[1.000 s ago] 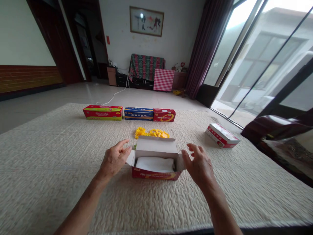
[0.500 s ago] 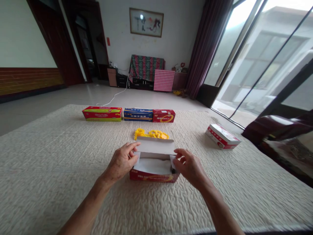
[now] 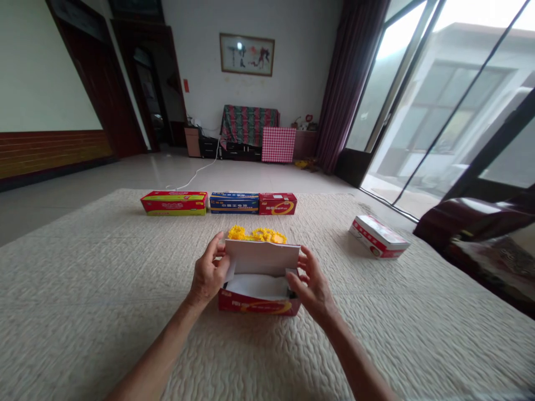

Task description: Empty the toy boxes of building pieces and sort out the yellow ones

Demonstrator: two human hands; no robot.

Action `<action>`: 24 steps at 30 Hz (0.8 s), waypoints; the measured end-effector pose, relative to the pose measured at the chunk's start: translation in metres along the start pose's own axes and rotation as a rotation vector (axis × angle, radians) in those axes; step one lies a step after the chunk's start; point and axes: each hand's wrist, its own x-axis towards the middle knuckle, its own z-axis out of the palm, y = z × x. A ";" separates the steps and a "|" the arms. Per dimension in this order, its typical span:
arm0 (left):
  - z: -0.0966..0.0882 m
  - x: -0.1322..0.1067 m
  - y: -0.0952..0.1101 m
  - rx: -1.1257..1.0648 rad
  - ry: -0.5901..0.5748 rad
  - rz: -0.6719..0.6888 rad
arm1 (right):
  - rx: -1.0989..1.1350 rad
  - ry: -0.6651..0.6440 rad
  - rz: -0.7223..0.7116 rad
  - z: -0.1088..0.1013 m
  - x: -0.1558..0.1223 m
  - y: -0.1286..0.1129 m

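A red cardboard box [image 3: 259, 306] with yellow print stands in front of me, its lid [image 3: 263, 257] raised and its pale inside facing me. White lining or padding [image 3: 257, 285] shows within; what lies under it is hidden. At the lid's left edge my left hand [image 3: 209, 273] is closed, thumb by the white side flap and fingers partly behind the lid. My right hand [image 3: 312, 287] grips the opposite side, its thumb against the right flap. Just behind the lid lies a bright yellow, frilly-edged item [image 3: 267, 235], partly covered from view.
Farther back on the quilted cover [image 3: 125, 295] a red-and-green box [image 3: 174, 204], a blue box [image 3: 234, 203] and another red box [image 3: 277, 204] form a row. A white-and-red box [image 3: 379, 237] lies to the right, near a dark armchair [image 3: 476, 217].
The lid stands more upright than before. Both hands have shifted with it, the left fingers rising along its edge. My view has tilted up slightly.
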 end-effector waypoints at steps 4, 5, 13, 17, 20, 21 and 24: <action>0.002 -0.005 -0.005 -0.018 0.074 0.006 | 0.034 -0.036 -0.085 0.002 -0.003 0.001; 0.002 -0.007 -0.006 -0.024 0.084 0.002 | 0.060 -0.040 -0.100 0.002 -0.003 -0.001; 0.001 -0.016 0.003 -0.264 0.160 -0.074 | 0.123 0.039 -0.017 0.007 -0.006 -0.013; -0.003 -0.022 0.006 -0.223 0.065 0.013 | 0.106 0.022 -0.073 0.007 -0.007 -0.011; -0.005 -0.023 0.007 -0.106 -0.007 0.133 | 0.091 0.003 -0.120 0.007 -0.008 -0.009; -0.004 -0.023 0.006 -0.076 -0.011 0.178 | 0.085 -0.004 -0.128 0.007 -0.008 -0.009; -0.003 -0.022 0.005 -0.027 -0.010 0.304 | 0.058 -0.028 -0.170 0.006 -0.010 -0.007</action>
